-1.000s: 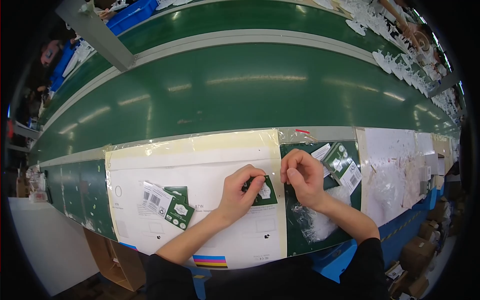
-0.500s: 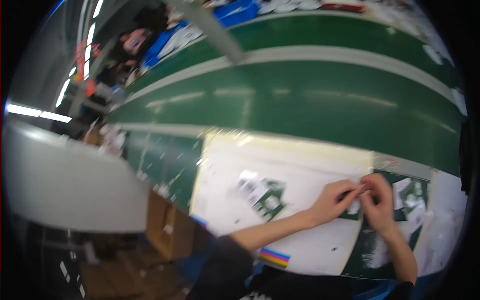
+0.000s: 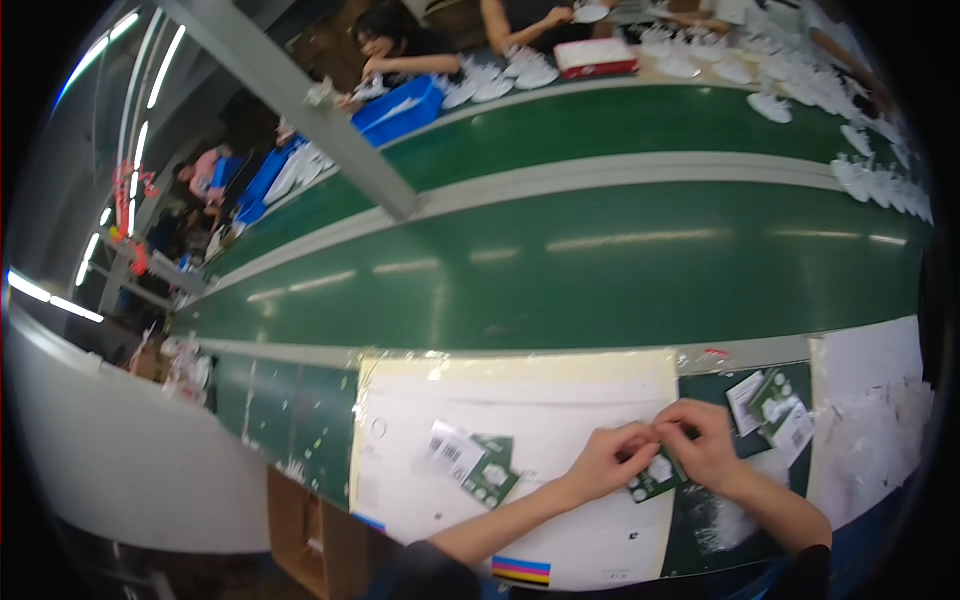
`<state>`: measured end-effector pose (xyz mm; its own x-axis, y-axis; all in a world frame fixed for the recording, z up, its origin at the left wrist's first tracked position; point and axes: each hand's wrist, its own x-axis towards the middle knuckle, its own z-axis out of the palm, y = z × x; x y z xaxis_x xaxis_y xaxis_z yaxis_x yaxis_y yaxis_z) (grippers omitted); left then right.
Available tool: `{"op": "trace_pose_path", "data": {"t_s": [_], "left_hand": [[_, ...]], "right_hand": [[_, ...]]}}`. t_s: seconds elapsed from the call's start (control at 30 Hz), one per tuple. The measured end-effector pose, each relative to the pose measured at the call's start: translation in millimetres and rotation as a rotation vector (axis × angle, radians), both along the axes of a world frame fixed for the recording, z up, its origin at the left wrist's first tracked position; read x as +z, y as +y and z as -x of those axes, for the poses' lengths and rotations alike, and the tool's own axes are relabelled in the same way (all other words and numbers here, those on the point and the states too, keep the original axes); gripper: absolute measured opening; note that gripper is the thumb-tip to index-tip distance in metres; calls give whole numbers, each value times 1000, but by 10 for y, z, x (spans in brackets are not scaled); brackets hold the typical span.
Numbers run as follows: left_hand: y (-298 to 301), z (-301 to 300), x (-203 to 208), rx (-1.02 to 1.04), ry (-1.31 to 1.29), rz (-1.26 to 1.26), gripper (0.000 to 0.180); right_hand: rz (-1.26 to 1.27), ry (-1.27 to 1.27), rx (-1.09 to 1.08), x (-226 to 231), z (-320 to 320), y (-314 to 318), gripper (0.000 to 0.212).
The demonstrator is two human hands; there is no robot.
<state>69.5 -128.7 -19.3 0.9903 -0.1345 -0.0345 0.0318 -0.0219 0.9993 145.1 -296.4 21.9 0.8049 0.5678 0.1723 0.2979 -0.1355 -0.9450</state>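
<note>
At the right part of a white paper sheet (image 3: 560,400), my left hand (image 3: 612,462) and my right hand (image 3: 706,447) meet, fingertips pinched together. A green card with white shapes (image 3: 655,480) shows just under the fingers, and both hands grip its upper part. My fingers hide that upper edge. Left of my hands, another green card (image 3: 494,473) lies on the sheet, partly overlapped by a white barcode label (image 3: 455,450). Beyond my right hand sits a small pile of green cards (image 3: 776,402) and white labels (image 3: 794,434).
Clear plastic bags (image 3: 728,522) lie beside my right forearm, and more plastic covers a white sheet (image 3: 840,370) at far right. A green conveyor belt (image 3: 560,270) runs beyond the table. Across it, people work near blue bins (image 3: 400,112) and white pieces (image 3: 530,72).
The view has tilted up, so the far bench and people show more. My hands stay together at the fingertips, and the green card under them is plainer to see.
</note>
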Motion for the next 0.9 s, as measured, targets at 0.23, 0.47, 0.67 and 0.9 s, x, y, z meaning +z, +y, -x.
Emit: {"op": "trace_pose_path", "data": {"t_s": [0.23, 0.47, 0.67, 0.9], "left_hand": [[38, 9, 76, -22, 2, 12, 9], [12, -1, 29, 29, -23, 87, 20], [6, -21, 1, 66, -65, 93, 22], [31, -3, 6, 100, -87, 61, 20]], "right_hand": [[-116, -12, 17, 68, 21, -11, 6], [-153, -28, -13, 79, 14, 8, 6], [-201, 38, -35, 1, -5, 9, 6], [-195, 145, -51, -74, 4, 12, 7]]}}
